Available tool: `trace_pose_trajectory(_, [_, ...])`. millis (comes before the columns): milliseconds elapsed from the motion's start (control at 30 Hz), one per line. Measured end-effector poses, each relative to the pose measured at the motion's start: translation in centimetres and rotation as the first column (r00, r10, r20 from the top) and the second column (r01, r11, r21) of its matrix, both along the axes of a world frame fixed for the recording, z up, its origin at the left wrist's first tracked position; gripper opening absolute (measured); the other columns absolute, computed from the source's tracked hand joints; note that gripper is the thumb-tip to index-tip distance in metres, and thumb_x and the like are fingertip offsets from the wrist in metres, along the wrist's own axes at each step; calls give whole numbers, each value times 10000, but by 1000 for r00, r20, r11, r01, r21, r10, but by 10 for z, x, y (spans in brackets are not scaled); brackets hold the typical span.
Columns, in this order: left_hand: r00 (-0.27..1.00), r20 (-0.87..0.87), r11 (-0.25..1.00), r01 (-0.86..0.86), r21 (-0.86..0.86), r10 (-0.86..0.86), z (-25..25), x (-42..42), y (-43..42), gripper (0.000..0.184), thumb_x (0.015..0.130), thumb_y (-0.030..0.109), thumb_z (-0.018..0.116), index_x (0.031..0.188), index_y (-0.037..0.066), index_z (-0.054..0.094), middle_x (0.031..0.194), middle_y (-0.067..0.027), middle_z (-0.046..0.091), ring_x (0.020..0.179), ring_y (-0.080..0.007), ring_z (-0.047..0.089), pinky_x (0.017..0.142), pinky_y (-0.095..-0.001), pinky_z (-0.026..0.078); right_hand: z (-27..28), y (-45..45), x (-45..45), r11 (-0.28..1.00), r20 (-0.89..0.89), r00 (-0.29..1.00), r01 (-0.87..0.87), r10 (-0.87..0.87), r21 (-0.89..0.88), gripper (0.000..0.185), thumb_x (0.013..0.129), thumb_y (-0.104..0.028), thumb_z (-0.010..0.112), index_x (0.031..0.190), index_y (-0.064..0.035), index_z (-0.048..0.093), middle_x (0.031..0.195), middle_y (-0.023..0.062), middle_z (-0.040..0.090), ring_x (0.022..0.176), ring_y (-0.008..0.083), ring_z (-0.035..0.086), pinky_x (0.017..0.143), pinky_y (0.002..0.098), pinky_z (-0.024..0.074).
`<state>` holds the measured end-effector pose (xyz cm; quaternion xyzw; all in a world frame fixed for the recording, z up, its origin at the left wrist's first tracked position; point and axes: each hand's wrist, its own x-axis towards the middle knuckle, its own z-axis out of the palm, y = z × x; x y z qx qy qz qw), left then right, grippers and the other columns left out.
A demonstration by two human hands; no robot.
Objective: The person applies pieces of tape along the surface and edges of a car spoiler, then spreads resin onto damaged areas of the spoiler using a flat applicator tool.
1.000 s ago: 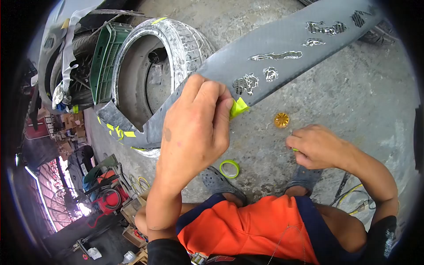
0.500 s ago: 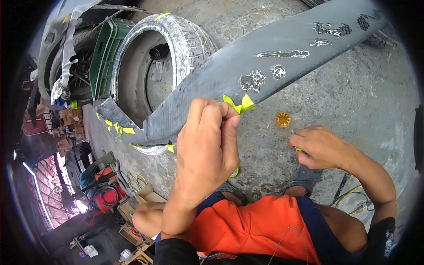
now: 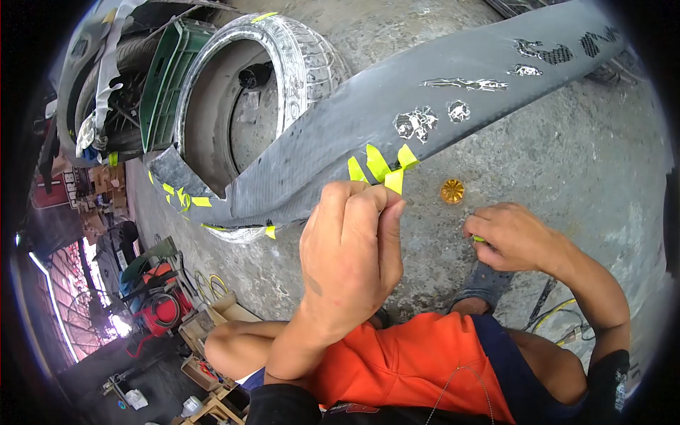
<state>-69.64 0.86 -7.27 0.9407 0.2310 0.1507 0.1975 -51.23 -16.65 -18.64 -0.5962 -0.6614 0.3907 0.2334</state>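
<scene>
Four yellow tape strips (image 3: 376,163) show on the edge of the gray car panel (image 3: 304,152) now the left hand (image 3: 348,249), pinching one, has moved lower; the right hand (image 3: 515,237) pinches a tape scrap (image 3: 479,239).

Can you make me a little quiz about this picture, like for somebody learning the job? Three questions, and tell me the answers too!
1. Pick one: what colour is the crate beside the tire? A) red B) green C) white
2. True or false: the left hand is nearer than the right hand to the tape strips on the edge of the panel.
3. Fill in: the small round amber thing sits on the ____.
Key: 1: B. 2: True. 3: floor.
</scene>
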Motion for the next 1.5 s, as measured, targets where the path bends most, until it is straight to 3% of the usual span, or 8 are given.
trace_pose_trajectory(100, [1000, 29, 1000, -10, 9, 9, -3, -1, -3, 187, 860, 25, 742, 999, 30, 618, 928, -131, 584, 753, -313, 610, 652, -413, 496, 0, 0, 0, 1000, -2, 1000, -1, 1, 10, 185, 797, -112, 638, 963, -49, 583, 865, 163, 633, 835, 403, 654, 737, 530, 516])
trace_pose_trajectory(167, [999, 54, 1000, -2, 5, 1, -2, 0, -5, 130, 886, -41, 714, 967, 10, 625, 915, -123, 591, 731, -221, 596, 634, -317, 502, 0, 0, -1, 1000, -2, 1000, -1, 1, 7, 188, 798, -110, 640, 964, -46, 579, 866, 166, 632, 835, 405, 653, 737, 531, 515])
trace_pose_trajectory(667, [974, 225, 1000, -26, 1, 25, 20, 27, 14, 109, 892, 38, 717, 968, 4, 647, 965, -124, 610, 809, -179, 548, 699, -280, 434, -1, 2, 0, 1000, 8, 1000, 14, -14, -9, 199, 816, -122, 646, 981, -43, 567, 897, 163, 632, 859, 408, 651, 745, 526, 515])
trace_pose_trajectory(767, [995, 98, 1000, 3, 22, -5, 28, 33, 13, 111, 899, 50, 704, 981, -6, 654, 977, -108, 618, 767, -164, 522, 652, -283, 412, -3, 1, 1, 1000, 3, 1000, 21, -21, -6, 200, 818, -127, 648, 984, -46, 572, 903, 161, 633, 862, 405, 653, 748, 525, 518])
trace_pose_trajectory(833, [998, 31, 992, -48, -119, 52, 27, 34, 10, 107, 897, 38, 687, 989, -9, 658, 952, -83, 611, 717, -152, 497, 624, -281, 393, -3, 0, 2, 1000, -5, 1000, 30, -30, -2, 200, 819, -128, 649, 986, -48, 575, 906, 160, 633, 864, 403, 655, 750, 524, 520])
trace_pose_trajectory(1267, [997, -41, 997, -73, -9, 72, 16, 39, 2, 149, 894, -28, 628, 1041, -15, 645, 942, -106, 568, 676, -167, 518, 646, -304, 436, -5, -5, 3, 1000, -4, 1000, 22, -22, 20, 202, 819, -111, 639, 999, -42, 579, 929, 167, 652, 886, 404, 663, 764, 525, 524])
trace_pose_trajectory(1467, [994, -111, 985, -26, -168, 7, 22, 36, 7, 168, 872, -23, 648, 1039, -6, 656, 898, -79, 530, 654, -147, 478, 616, -280, 420, -3, -4, 3, 1000, -15, 1000, 23, -23, 7, 191, 821, -100, 628, 999, -43, 590, 933, 169, 660, 891, 400, 667, 775, 525, 525])
trace_pose_trajectory(1500, [995, -92, 991, -42, -126, 30, 21, 37, 8, 205, 864, -16, 650, 1068, -3, 638, 934, -130, 554, 756, -245, 541, 676, -350, 465, -4, -4, 2, 1000, -22, 999, 25, -25, 9, 189, 821, -100, 627, 998, -43, 592, 930, 168, 659, 887, 400, 668, 776, 526, 525])
